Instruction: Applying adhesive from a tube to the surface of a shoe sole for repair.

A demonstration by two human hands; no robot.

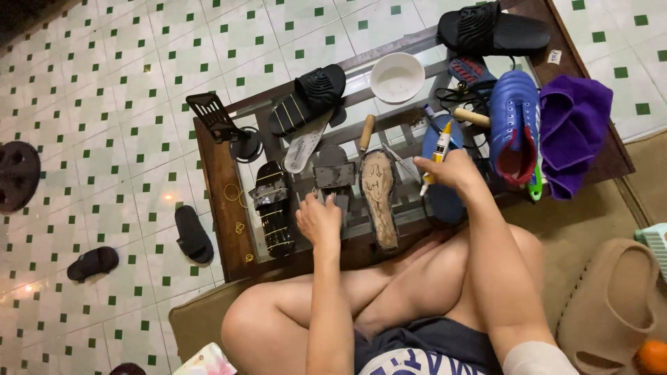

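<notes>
Far left on the green-and-white tiled floor (125, 132): two small black slippers (192, 234), off the table. On the low dark wooden table with a glass top (222, 187), a black sandal wrapped in yellow rubber bands (272, 208) lies at the left end, and loose yellow rubber bands (231, 192) lie beside it. Left hand (319, 221) rests fingers curled, pressing down on a grey flat shoe part (333, 173); cannot tell if it pinches anything. Just right lies a tan worn insole-shaped sole (380, 194), rough face up, untouched. Right hand (453, 170) closed around a small yellow-and-white glue tube (438, 154), nozzle down, over a blue sole (445, 198) at the table's near edge. Behind: white round bowl (397, 76), blue football boot (513, 121), purple cloth (573, 132). Risk, as a judgement: tilted nozzle could drip glue onto the glass or the bare knees below; the blue sole overhangs the edge and might slip off if pressed.
</notes>
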